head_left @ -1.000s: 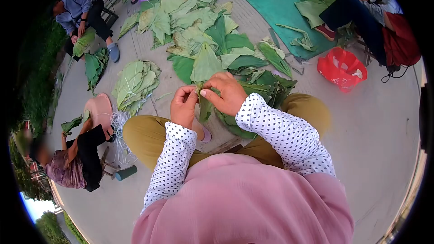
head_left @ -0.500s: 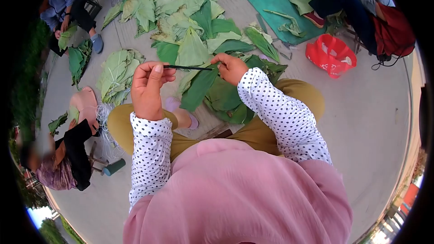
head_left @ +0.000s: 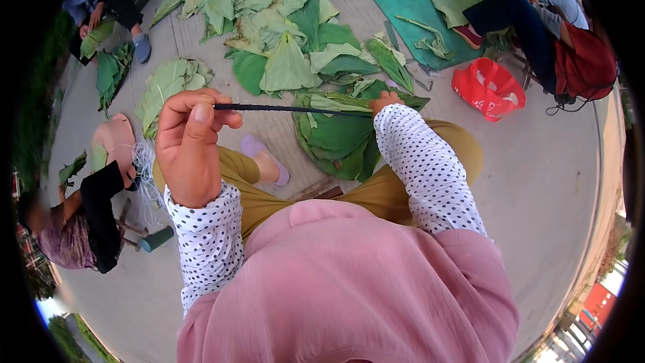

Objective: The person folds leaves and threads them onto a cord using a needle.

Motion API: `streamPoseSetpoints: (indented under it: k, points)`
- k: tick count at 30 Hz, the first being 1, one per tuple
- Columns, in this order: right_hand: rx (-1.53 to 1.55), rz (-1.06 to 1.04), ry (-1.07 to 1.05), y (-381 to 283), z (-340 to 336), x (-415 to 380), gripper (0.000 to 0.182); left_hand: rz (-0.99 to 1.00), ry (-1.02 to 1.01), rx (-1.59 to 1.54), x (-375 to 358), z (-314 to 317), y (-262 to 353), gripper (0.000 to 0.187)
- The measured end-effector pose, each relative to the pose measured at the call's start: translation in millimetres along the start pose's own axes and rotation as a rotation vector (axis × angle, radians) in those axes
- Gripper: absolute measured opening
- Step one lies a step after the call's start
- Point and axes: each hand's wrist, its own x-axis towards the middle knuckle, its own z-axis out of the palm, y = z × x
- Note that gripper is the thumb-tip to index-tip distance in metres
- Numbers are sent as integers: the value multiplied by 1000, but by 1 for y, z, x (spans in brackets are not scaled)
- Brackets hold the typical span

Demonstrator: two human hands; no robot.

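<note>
A thin dark strip stretches almost level in front of me. Its left end is pinched between the thumb and fingers of my left hand, raised above my left knee. At the strip's other end is my right hand, low over the leaf pile and partly hidden by its spotted sleeve; its fingers are curled, and their exact hold is hard to see. Beneath the strip lies a rounded stack of large green leaves between my knees, with folded leaves on top.
Many loose leaves spread ahead on the concrete and a green sheet. A red bag stands right. A tied leaf bundle lies left. Seated people are at the upper left, lower left and upper right.
My hands have moved apart, the left one left and nearer, the right one to the right. More of the dark strip shows between them. The leaf held near my right hand is down on the stack.
</note>
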Motion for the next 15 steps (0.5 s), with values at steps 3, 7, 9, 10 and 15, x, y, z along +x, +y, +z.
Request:
streamPoseSetpoints:
  k: [3, 7, 9, 10, 15]
  points:
    - [357, -351, 246, -11, -6, 10, 36, -28, -32, 80, -1, -6, -10, 13]
    - [1209, -907, 33, -62, -60, -54, 35, -193, 5, 181, 8, 2, -39, 13]
    - [1324, -1015, -50, -75, -84, -91, 33, -284, -74, 186, 11, 0, -65, 12]
    - [1403, -1039, -135, -79, -90, -101, 30, -319, -81, 173, 13, 2, -74, 10]
    - [1163, -828, -54, -63, -109, -86, 16, -467, -177, 125, 38, -3, -123, 13]
